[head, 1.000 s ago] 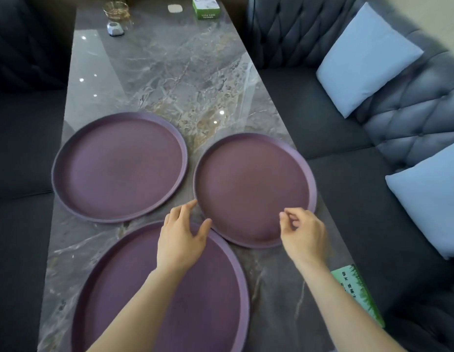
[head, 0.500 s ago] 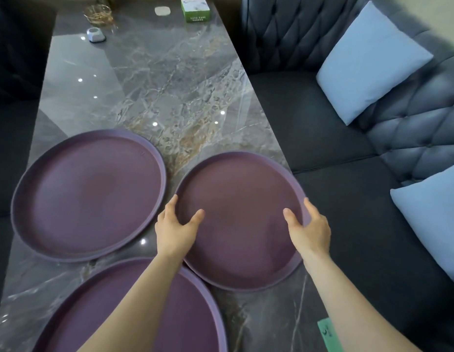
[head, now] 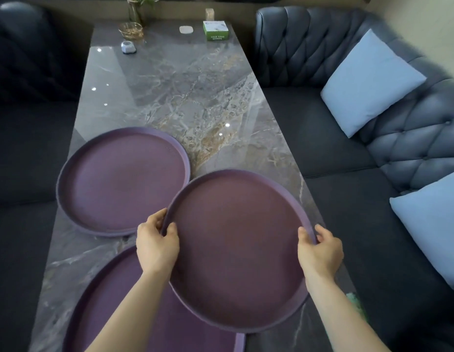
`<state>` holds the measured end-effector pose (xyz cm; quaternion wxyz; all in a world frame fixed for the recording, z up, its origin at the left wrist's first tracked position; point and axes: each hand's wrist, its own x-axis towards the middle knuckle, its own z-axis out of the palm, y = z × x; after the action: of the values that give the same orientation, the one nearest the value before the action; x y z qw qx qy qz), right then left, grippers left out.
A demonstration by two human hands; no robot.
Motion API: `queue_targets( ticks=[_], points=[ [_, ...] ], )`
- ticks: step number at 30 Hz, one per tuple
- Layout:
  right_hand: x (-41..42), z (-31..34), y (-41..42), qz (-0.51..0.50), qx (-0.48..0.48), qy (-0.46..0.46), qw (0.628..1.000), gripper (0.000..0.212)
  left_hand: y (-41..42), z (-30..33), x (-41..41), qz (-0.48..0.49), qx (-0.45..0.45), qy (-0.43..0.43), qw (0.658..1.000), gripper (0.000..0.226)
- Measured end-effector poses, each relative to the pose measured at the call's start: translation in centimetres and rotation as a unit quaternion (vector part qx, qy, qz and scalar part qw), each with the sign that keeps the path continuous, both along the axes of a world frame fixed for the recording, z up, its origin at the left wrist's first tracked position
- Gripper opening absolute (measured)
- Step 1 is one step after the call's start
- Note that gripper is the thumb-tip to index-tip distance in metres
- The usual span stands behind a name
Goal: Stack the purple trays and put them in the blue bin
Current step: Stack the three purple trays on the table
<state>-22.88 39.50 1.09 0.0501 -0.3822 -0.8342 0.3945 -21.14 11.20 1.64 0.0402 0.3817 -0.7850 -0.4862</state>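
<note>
Three round purple trays are in view on a marble table (head: 185, 92). I hold the right tray (head: 236, 250) lifted off the table: my left hand (head: 157, 247) grips its left rim and my right hand (head: 320, 252) grips its right rim. It overlaps the near tray (head: 165, 334), which lies flat at the table's front edge, partly hidden by my left forearm. The left tray (head: 122, 181) rests flat further back. No blue bin shows.
Dark tufted sofas flank the table, with two light blue cushions (head: 368, 82) on the right one. At the far end stand a green box (head: 215, 30), a gold wire bowl (head: 131, 30), a small grey object (head: 128, 47) and a vase.
Both hands closed on the right tray's rim and raised it toward me, so it now overlaps the near tray. The view tilted up, showing more of the far end.
</note>
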Motion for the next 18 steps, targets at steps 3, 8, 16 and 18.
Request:
queue_targets(
  ticks=[3,8,16,18],
  points=[
    [3.8,-0.3,-2.6,0.031,0.026,-0.01,0.999,0.033,-2.9,-0.3,4.5,0.007,-0.043,-0.008,0.999,0.033],
    [9.6,-2.0,-7.2,0.087,0.07,-0.036,0.993,0.034,-7.6,-0.4,11.2,-0.015,-0.142,-0.048,0.989,0.028],
    [14.6,-3.2,-11.3,0.129,0.071,-0.049,0.988,0.04,-11.1,-1.8,16.9,-0.034,-0.169,-0.109,0.979,0.047],
    [15.1,-3.0,-11.7,0.138,0.087,-0.058,0.985,0.042,-11.3,-2.3,17.6,-0.047,-0.187,-0.118,0.974,0.054]
  ],
)
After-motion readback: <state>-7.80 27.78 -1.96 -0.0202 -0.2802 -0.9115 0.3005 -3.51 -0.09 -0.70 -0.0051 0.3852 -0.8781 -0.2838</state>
